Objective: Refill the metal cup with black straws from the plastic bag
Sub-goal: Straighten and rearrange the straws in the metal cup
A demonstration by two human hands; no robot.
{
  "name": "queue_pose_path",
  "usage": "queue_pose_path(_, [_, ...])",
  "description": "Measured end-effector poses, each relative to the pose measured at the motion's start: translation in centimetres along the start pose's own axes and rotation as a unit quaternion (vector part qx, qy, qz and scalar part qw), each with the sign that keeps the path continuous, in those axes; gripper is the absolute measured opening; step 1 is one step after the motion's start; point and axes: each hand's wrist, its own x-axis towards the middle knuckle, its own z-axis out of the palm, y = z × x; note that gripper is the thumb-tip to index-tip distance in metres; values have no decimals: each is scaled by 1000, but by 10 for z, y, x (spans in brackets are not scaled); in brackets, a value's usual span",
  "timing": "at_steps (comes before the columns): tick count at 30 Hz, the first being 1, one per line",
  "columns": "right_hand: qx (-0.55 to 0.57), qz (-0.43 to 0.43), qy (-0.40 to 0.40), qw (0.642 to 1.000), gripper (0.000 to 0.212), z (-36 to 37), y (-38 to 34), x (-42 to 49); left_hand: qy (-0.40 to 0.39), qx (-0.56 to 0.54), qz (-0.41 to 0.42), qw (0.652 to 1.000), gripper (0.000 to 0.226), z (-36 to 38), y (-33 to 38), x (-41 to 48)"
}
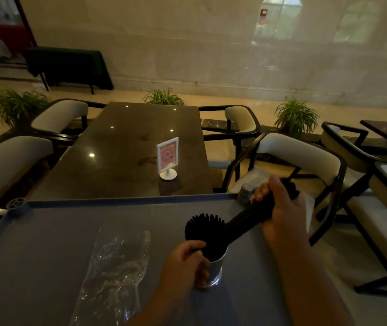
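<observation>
The metal cup (217,267) stands on the gray desk (46,243), toward its 5 o'clock part. It is packed with a fan of straws (204,229) whose tips spread out above the rim. The left hand (185,262) grips the cup from its 9 o'clock side. Its fingers are curled round the upper wall and its thumb lies against the straws at the rim.

The right hand (282,208) holds a bundle of black straws (244,222) with its fingers wrapped tightly round it. The bundle is tilted: its upper end points to 1 o'clock and its lower end meets the fan at the cup.

The clear plastic bag (114,267) lies flat and crumpled at the cup's 9 o'clock, apart from it.

At 12 o'clock, on the dark desk (122,149), stands a white sign holder (167,158) with a pink card. Its writing is too small to read.
</observation>
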Motion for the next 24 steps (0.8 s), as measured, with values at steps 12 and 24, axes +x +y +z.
queue_pose_path(12, [-254, -50, -12, 966, 19, -2, 72, -17, 9, 461, 216, 860, 23, -23, -35, 17])
queue_pose_path(24, [-352, 33, -5, 936, 10, -29, 107, -48, -13, 422, 233, 876, 64, -18, -44, 31])
